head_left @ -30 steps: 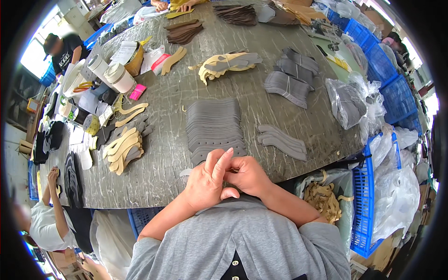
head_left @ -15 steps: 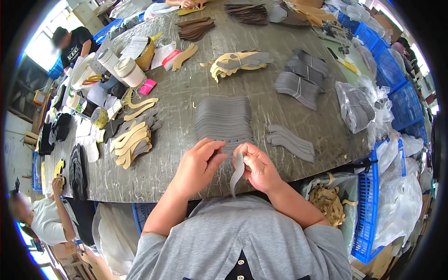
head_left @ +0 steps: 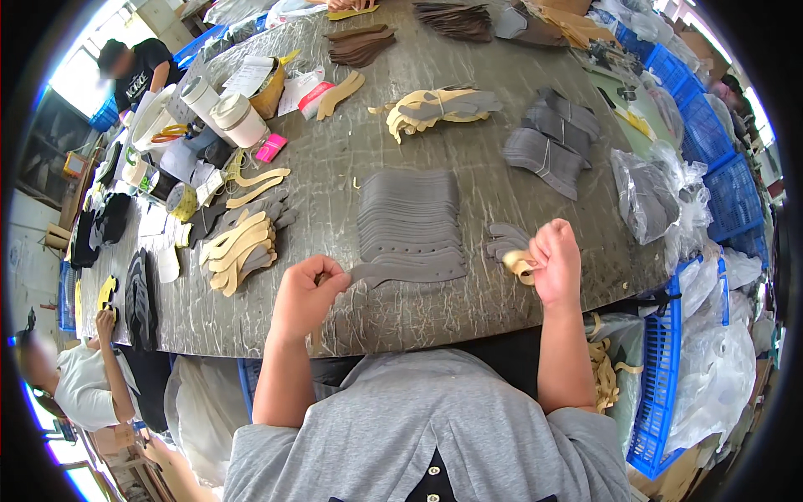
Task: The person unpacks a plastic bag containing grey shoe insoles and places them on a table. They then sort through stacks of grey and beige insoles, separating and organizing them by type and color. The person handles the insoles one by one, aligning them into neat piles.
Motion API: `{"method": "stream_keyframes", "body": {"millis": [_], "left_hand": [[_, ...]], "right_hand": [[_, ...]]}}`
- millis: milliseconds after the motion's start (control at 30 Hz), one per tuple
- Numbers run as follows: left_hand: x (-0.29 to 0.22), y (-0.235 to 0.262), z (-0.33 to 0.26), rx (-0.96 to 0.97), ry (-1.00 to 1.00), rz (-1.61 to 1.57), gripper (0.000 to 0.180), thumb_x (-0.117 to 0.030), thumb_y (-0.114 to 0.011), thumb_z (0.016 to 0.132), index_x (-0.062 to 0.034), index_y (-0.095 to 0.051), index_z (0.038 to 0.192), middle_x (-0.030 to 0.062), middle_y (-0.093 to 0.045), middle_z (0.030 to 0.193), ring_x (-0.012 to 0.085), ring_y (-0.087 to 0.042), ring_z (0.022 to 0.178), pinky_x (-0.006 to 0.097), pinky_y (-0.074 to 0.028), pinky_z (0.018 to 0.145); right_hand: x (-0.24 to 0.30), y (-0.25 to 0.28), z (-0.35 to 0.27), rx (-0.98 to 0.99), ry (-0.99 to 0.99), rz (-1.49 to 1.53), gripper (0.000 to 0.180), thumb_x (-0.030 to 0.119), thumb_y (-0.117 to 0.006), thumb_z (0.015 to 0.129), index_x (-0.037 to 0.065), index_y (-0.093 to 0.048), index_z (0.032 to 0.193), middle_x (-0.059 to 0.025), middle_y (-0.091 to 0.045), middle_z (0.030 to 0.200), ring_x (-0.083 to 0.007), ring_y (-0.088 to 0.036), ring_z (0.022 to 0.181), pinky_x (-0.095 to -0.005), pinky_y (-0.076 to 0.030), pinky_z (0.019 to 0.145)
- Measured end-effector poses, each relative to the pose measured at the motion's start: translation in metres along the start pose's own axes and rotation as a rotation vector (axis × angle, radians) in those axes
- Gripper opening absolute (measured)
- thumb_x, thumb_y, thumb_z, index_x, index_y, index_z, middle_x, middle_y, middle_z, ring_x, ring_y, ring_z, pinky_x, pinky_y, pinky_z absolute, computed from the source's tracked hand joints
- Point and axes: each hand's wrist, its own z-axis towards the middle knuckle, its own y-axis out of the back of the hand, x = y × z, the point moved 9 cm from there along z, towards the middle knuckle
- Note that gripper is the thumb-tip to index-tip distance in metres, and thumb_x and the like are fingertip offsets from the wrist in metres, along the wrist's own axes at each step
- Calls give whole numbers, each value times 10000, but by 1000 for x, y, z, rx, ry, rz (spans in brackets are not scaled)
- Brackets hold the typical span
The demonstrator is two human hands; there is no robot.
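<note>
Rows of overlapping grey curved pieces (head_left: 408, 213) lie on the table in front of me, small dark dots along the nearest ones. At their near edge a single grey curved strip (head_left: 406, 269) reaches left to my left hand (head_left: 308, 294), whose thumb and fingers pinch its end. A narrow brownish sliver (head_left: 316, 336) shows below that hand. Raised off to the right, my right hand (head_left: 556, 263) is closed on a curled tan strip (head_left: 520, 266), slightly blurred. Behind it a small fan of grey pieces (head_left: 504, 238) is partly hidden.
Tan and grey bundles (head_left: 238, 255) lie left, another tied bundle (head_left: 443, 110) beyond, and tied grey stacks (head_left: 552, 142) far right. Cups (head_left: 238, 121) crowd the left side. Blue crates (head_left: 657, 376) and a bag of tan scraps (head_left: 604, 372) stand right. Two co-workers sit at left.
My hands have moved apart. The right went right and up, now with a curled tan strip; the left moved left, pinching a grey strip's end. The view shifted slightly.
</note>
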Motion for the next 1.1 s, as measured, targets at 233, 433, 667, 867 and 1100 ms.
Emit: {"method": "stream_keyframes", "body": {"millis": [233,433,667,867,1100], "left_hand": [[32,-24,10,122,106,-143,77,-64,-689,835,-33,-640,783,-28,-580,656,35,-472,556,201,-358,501],[38,-30,16,109,118,-135,71,-48,-681,835,-33,-635,783,-13,-583,656,37,-459,527,195,-333,467],[47,-34,18,145,183,-275,62,-51,-690,826,-30,-647,787,-15,-597,660,38,-467,527,202,-339,466],[48,-33,27,-12,50,220,93,-94,-709,802,-5,-688,784,15,-617,619,67,-512,533,248,-406,494],[51,-35,30,-52,41,341,169,-156,-731,773,8,-704,806,56,-601,579,109,-519,520,298,-429,517]], "right_hand": [[-52,-44,-37,168,-284,-507,89,103,-653,925,69,-576,954,42,-530,788,-48,-495,718,-212,-415,637],[-75,-48,-26,154,-269,-463,112,30,-693,874,61,-595,919,38,-561,828,-47,-505,754,-214,-428,684],[-87,-43,-23,158,-308,-499,100,22,-687,868,55,-596,896,35,-573,820,-49,-510,748,-220,-435,680],[-81,-44,-19,124,-118,-741,108,13,-694,835,30,-594,868,3,-591,758,-69,-515,693,-246,-441,638],[-76,-49,-17,105,-10,-899,121,11,-693,821,-3,-589,882,-66,-615,725,-109,-543,669,-287,-465,626]]}}
